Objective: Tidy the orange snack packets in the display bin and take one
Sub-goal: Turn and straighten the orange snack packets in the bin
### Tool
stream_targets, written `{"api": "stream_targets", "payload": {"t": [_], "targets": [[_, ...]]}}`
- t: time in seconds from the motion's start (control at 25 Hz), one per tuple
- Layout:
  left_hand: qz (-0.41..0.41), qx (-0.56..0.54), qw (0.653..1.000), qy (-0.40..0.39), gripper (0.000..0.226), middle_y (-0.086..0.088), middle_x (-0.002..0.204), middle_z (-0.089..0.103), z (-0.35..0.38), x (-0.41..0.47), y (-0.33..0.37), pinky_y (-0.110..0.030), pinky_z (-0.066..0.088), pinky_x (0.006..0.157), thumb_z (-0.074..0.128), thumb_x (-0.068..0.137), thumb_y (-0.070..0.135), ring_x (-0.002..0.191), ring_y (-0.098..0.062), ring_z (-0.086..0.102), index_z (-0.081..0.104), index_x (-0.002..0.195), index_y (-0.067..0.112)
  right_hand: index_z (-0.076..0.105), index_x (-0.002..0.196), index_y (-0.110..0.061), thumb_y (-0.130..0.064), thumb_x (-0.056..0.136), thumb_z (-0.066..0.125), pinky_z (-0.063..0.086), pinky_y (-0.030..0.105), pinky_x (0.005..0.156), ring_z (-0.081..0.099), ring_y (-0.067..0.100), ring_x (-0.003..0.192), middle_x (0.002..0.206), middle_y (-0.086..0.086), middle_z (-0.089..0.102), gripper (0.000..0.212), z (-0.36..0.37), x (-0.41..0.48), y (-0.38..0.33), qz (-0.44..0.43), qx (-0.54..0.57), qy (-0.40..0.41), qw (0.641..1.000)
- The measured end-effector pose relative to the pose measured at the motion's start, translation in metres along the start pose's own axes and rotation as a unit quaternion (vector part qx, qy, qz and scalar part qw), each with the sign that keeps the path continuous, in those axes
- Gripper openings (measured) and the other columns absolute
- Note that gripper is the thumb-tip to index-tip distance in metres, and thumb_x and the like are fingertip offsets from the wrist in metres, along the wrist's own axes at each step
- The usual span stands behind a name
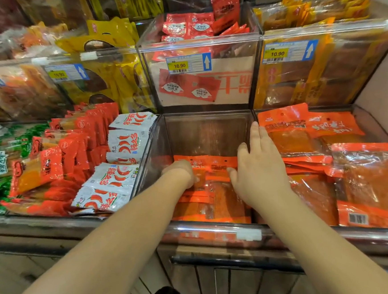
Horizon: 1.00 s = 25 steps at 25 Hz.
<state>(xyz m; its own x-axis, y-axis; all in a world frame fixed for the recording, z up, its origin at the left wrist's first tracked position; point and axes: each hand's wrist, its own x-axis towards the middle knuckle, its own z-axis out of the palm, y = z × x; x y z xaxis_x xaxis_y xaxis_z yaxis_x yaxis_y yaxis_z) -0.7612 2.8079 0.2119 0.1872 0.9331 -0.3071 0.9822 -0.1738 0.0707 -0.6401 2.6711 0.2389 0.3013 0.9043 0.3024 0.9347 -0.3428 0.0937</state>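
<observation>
Both bare forearms reach forward and down into the clear bin [154, 150] in the middle of the lower row. The orange packets [223, 198] lie in a low, loose pile against the near side of that bin, overlapping one another, and the far half of the floor shows bare.

The left hand [180, 174] is bent down at the wrist, knuckles up, with its fingers dipped into the left end of the pile. They are hidden behind the back of the hand, so whether they grip a packet or only press on it cannot be told.

The right hand [258, 165] is spread flat, back upward, over the right end of the pile. Its fingers [255, 130] are straight and a little apart, reaching up along the clear wall shared with the neighbouring bin [369, 119]. The thumb sticks out to the left and seems to touch the top edge of a packet.

The neighbouring bin holds more orange packs, stacked higher. To the left lie white packets [124, 183] printed with red chillies. On the upper row a price tag [179, 65] reads 10.90.
</observation>
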Motion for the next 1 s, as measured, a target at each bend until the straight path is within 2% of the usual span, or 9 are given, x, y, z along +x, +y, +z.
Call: {"api": "stream_targets", "payload": {"t": [0.2, 0.32, 0.44, 0.56, 0.64, 0.72, 0.8, 0.92, 1.0], "targets": [[-0.005, -0.094, 0.993, 0.066, 0.084, -0.015, 0.146, 0.046, -0.009, -0.015, -0.003, -0.046, 0.048, 0.102, 0.082, 0.085, 0.031, 0.134, -0.036, 0.052, 0.033, 0.148, 0.009, 0.048, 0.142, -0.01, -0.04, 0.103, 0.048, 0.011, 0.042, 0.129, 0.004, 0.033, 0.157, 0.169, 0.021, 0.004, 0.049, -0.006, -0.005, 0.002, 0.005, 0.095, 0.019, 0.995], [0.051, -0.194, 0.968, 0.15, 0.076, -0.017, 0.138, 0.054, -0.02, -0.03, -0.013, -0.042, 0.047, 0.102, 0.083, 0.083, 0.025, 0.127, -0.035, 0.056, 0.038, 0.141, 0.007, 0.053, 0.14, -0.008, -0.028, 0.104, 0.048, 0.022, 0.041, 0.126, 0.021, 0.027, 0.154, 0.162, 0.015, 0.032, 0.041, -0.009, -0.009, 0.006, 0.002, 0.242, 0.083, 0.967], [0.129, -0.434, 0.868, 0.203, 0.057, -0.005, 0.115, 0.069, -0.03, -0.068, -0.025, -0.039, 0.054, 0.094, 0.084, 0.083, 0.022, 0.107, -0.023, 0.068, 0.052, 0.128, 0.013, 0.054, 0.14, -0.014, -0.03, 0.107, 0.044, 0.04, 0.031, 0.113, 0.046, 0.012, 0.135, 0.142, 0.0, 0.054, 0.038, -0.021, -0.017, 0.013, -0.005, 0.401, 0.152, 0.903], [0.223, -0.599, 0.758, 0.129, 0.041, 0.002, 0.11, 0.076, -0.026, -0.116, -0.028, -0.032, 0.06, 0.087, 0.081, 0.086, 0.016, 0.099, -0.015, 0.074, 0.062, 0.122, 0.019, 0.054, 0.135, -0.03, -0.045, 0.101, 0.054, 0.044, 0.015, 0.089, 0.06, -0.006, 0.108, 0.121, -0.017, 0.065, 0.037, -0.032, -0.029, 0.02, 0.015, 0.557, 0.066, 0.828], [0.272, -0.629, 0.723, 0.091, 0.038, 0.003, 0.111, 0.077, -0.017, -0.132, -0.025, -0.031, 0.06, 0.087, 0.079, 0.086, 0.011, 0.101, -0.014, 0.074, 0.064, 0.119, 0.021, 0.06, 0.118, -0.04, -0.046, 0.098, 0.06, 0.049, 0.016, 0.081, 0.065, -0.006, 0.096, 0.101, -0.017, 0.072, 0.021, -0.03, -0.036, 0.023, -0.002, 0.599, 0.016, 0.8], [0.297, -0.627, 0.716, 0.073, 0.033, 0.004, 0.11, 0.077, -0.009, -0.135, -0.022, -0.026, 0.059, 0.085, 0.075, 0.09, 0.012, 0.1, -0.011, 0.073, 0.063, 0.119, 0.02, 0.066, 0.106, -0.037, -0.04, 0.099, 0.062, 0.055, 0.024, 0.076, 0.069, 0.001, 0.089, 0.094, -0.013, 0.074, 0.009, -0.025, -0.04, 0.026, -0.011, 0.605, 0.022, 0.796], [0.284, -0.628, 0.719, 0.091, 0.02, 0.009, 0.098, 0.075, -0.005, -0.132, -0.023, -0.019, 0.055, 0.075, 0.066, 0.097, 0.019, 0.089, -0.004, 0.07, 0.064, 0.117, 0.02, 0.067, 0.105, -0.032, -0.036, 0.101, 0.06, 0.059, 0.03, 0.073, 0.07, 0.009, 0.084, 0.091, -0.009, 0.074, 0.009, -0.026, -0.042, 0.029, 0.0, 0.626, 0.035, 0.779], [0.251, -0.65, 0.708, 0.116, 0.012, 0.016, 0.08, 0.071, -0.001, -0.129, -0.03, -0.015, 0.051, 0.069, 0.059, 0.101, 0.017, 0.077, 0.0, 0.063, 0.068, 0.108, 0.022, 0.066, 0.106, -0.029, -0.034, 0.103, 0.056, 0.058, 0.025, 0.073, 0.07, 0.008, 0.083, 0.089, -0.007, 0.074, 0.011, -0.027, -0.044, 0.032, 0.004, 0.642, 0.025, 0.767], [0.243, -0.64, 0.719, 0.123, 0.013, 0.014, 0.08, 0.071, 0.0, -0.128, -0.031, -0.017, 0.05, 0.07, 0.059, 0.102, 0.017, 0.077, -0.001, 0.063, 0.069, 0.107, 0.024, 0.066, 0.107, -0.03, -0.035, 0.104, 0.054, 0.057, 0.022, 0.073, 0.069, 0.007, 0.083, 0.09, -0.008, 0.073, 0.013, -0.026, -0.044, 0.033, 0.001, 0.639, 0.018, 0.769]]}}
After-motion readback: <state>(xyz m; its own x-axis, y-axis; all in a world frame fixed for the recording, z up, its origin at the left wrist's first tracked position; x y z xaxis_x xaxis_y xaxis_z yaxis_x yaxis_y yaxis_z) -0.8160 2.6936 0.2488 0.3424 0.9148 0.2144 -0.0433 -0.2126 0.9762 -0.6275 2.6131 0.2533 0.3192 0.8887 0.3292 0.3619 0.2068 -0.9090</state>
